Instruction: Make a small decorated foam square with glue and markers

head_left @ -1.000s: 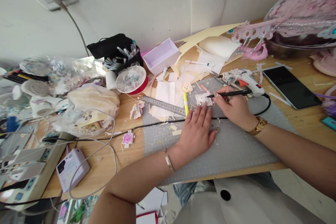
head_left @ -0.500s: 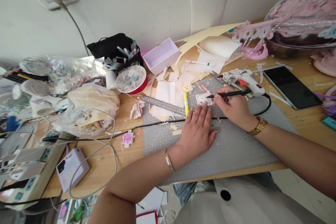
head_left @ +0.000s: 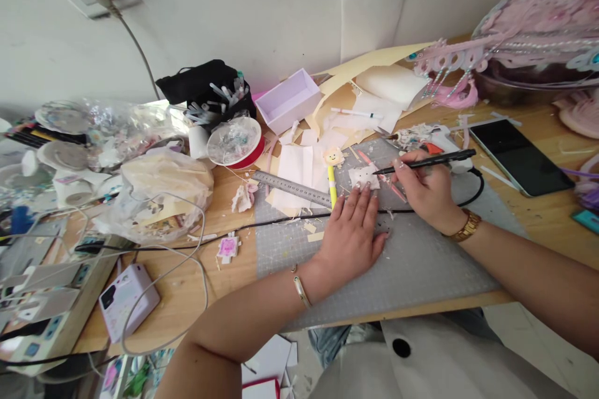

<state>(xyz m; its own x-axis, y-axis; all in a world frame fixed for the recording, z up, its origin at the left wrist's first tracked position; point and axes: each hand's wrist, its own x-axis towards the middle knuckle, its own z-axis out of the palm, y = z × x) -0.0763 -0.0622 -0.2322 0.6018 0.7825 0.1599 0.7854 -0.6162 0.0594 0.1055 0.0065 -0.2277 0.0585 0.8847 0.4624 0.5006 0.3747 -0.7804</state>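
My right hand (head_left: 428, 193) is closed around a black pen (head_left: 430, 161). The pen's tip points left, at the right part of a small white piece (head_left: 361, 176) with dark marks on it; whether it touches cannot be made out. My left hand (head_left: 353, 234) lies flat on the grey cutting mat (head_left: 421, 262), its fingertips on the lower edge of the white piece. Left of the piece is a yellow stick (head_left: 332, 187) topped by a smiling face cutout (head_left: 334, 156). A steel ruler (head_left: 292, 188) lies farther left, and a pinkish-red pen (head_left: 393, 186) sits under the black pen.
A black cable (head_left: 281, 220) crosses the mat. A white glue gun (head_left: 442, 137) and a phone (head_left: 521, 156) lie to the right. Paper scraps, a lilac box (head_left: 287, 103) and a red-rimmed tub (head_left: 250, 156) stand behind. A plastic bag (head_left: 163, 193) bulges at left.
The black pen has tilted and shifted right in my right hand, its tip drawn slightly back from the white piece's middle. The left hand has stayed in place.
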